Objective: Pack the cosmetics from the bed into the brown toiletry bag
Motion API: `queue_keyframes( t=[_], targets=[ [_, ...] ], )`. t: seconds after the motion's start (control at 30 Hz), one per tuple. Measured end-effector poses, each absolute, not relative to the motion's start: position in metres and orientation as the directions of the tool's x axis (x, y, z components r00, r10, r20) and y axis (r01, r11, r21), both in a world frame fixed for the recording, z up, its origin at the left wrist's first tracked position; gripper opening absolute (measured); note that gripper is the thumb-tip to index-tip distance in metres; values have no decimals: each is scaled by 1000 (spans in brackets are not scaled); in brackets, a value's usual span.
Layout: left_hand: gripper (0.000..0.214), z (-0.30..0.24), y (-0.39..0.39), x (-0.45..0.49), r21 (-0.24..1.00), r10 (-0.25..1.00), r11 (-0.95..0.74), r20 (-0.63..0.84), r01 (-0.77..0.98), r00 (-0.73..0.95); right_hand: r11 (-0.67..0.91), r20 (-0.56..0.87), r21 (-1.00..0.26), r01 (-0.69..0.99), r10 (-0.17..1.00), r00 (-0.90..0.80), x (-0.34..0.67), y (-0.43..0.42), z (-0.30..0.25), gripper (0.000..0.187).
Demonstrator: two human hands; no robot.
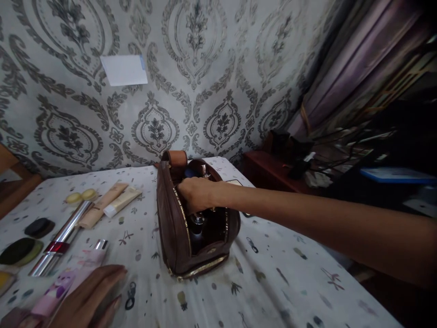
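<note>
A brown zippered toiletry bag (172, 228) stands unzipped on the patterned sheet. My right hand (198, 193) reaches into it from the right; the fingers are hidden behind the bag's wall, so what they touch cannot be seen. Inside the bag, several bottles show, one with a silver top (198, 221) below my hand. At the lower left my left hand (90, 294) has its fingers stretched out, slightly apart, beside a pink tube (56, 291) that it partly covers. Nothing shows in its grip.
Left of the bag lie a beige tube (102, 205), a cream tube (123, 201), a silver cylinder (70, 225), two yellow round pieces (82, 196) and a dark round compact (21, 251). Behind is a patterned wall with a white card (124, 70). A dark red surface (266, 168) stands right.
</note>
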State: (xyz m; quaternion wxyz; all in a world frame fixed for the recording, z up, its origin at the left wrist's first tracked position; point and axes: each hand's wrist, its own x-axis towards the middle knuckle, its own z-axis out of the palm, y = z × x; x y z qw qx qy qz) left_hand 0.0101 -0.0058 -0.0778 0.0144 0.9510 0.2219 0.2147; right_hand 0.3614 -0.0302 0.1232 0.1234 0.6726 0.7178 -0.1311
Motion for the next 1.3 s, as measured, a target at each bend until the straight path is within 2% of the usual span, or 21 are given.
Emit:
queue_keyframes(
  t=[0.1,0.23,0.33,0.47,0.6,0.7,0.77,0.8,0.87,0.93,1.03,1.1,1.2,1.3],
  targets=[
    [48,-77,-5,12,113,407,-911,417,397,813,26,-365,-18,1000,931,-31,358,-31,127,37],
    [48,-77,-2,14,75,376,-921,431,383,820,62,-369,9,998,928,-55,357,-31,130,39],
    [49,-78,-1,13,56,362,-925,430,376,827,89,-336,13,996,938,-79,358,-34,140,28],
    [49,-79,-3,11,75,395,-912,422,403,816,115,-140,-36,993,983,-119,364,-44,164,14],
    [47,-73,-7,15,96,403,-910,438,404,804,143,63,-61,988,988,-140,366,-68,182,21],
    [40,-60,-11,24,111,389,-917,465,383,796,159,250,-91,983,959,-132,353,-92,174,25],
    [33,-48,-15,31,126,384,-920,489,372,783,237,297,-129,963,935,-191,336,-109,158,27],
    [31,-43,-17,34,133,381,-921,501,366,777,329,290,-151,932,916,-276,326,-117,147,30],
    [28,-34,-20,39,140,373,-925,519,354,769,554,233,-154,818,825,-514,303,-131,122,28],
    [26,-28,-23,42,142,356,-932,530,334,770,636,143,-148,757,772,-620,279,-141,98,23],
    [23,-25,-25,43,139,346,-936,537,324,769,669,26,-248,701,728,-685,249,-146,67,21],
    [23,-25,-26,43,141,354,-932,540,333,763,639,11,-317,701,742,-670,234,-143,49,26],
    [25,-27,-28,42,171,392,-918,521,358,758,570,90,-435,697,797,-597,217,-135,26,30],
    [26,-28,-31,42,211,437,-899,494,384,752,463,192,-610,643,874,-447,204,-125,6,34]
  ],
)
